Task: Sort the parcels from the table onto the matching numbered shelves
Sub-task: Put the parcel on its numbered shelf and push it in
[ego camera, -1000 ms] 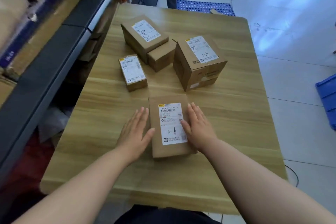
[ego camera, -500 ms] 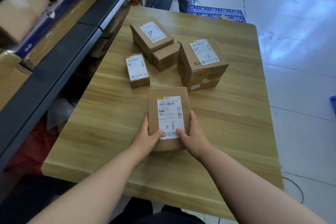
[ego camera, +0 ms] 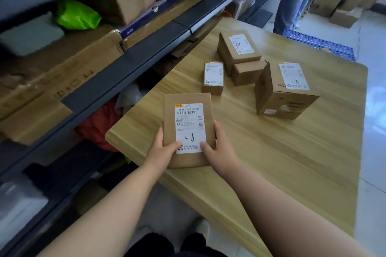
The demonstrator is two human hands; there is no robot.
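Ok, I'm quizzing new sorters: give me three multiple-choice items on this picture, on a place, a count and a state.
1. Where is the green bag? A on the shelf; B on the floor; C on the blue mat.
2. How many unheld parcels are on the table? A two; B four; C six.
3. The flat parcel is: A gripped by both hands; B lying untouched; C gripped by one hand.
Answers: 1 A: it sits up on the shelf. 2 B: 8-marked box, plain box, small labelled box, big box. 3 A: left hand and right hand grip its sides.
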